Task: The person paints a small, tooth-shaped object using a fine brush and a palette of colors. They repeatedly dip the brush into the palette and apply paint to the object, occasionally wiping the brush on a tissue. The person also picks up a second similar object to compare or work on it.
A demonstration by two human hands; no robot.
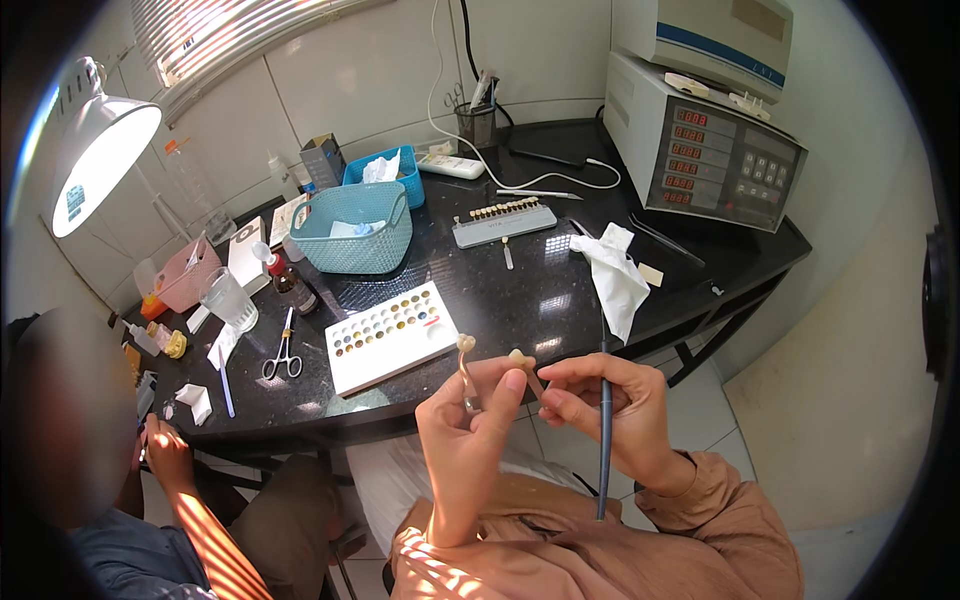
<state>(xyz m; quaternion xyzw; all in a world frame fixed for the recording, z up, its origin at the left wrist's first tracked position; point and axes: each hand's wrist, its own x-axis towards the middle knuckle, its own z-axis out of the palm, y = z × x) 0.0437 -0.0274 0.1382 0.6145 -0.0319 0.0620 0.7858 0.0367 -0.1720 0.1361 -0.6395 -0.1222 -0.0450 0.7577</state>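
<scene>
My left hand [462, 440] is closed around a curved metal holder [468, 385], with a tooth-coloured dental crown [466, 343] at its upper end. Beside that crown, by my left thumb and forefinger, a tooth shade tab [517, 356] points up. Its thin stem runs down toward my right hand [618, 410], whose thumb and forefinger pinch it; the fingertips partly hide the grip. A dark grey hose [605, 440] passes upright by my right hand. In front of my hands, a white palette [390, 375] with rows of coloured wells lies on the black table [470, 290].
Behind are a shade guide [504, 226], a loose tab [507, 252], a blue basket [352, 252], and a tissue [615, 280]. A furnace [700, 140] stands far right. Scissor-handled forceps [284, 352], a glass [232, 303] and a bottle [290, 285] stand left, near another person's hand [168, 455].
</scene>
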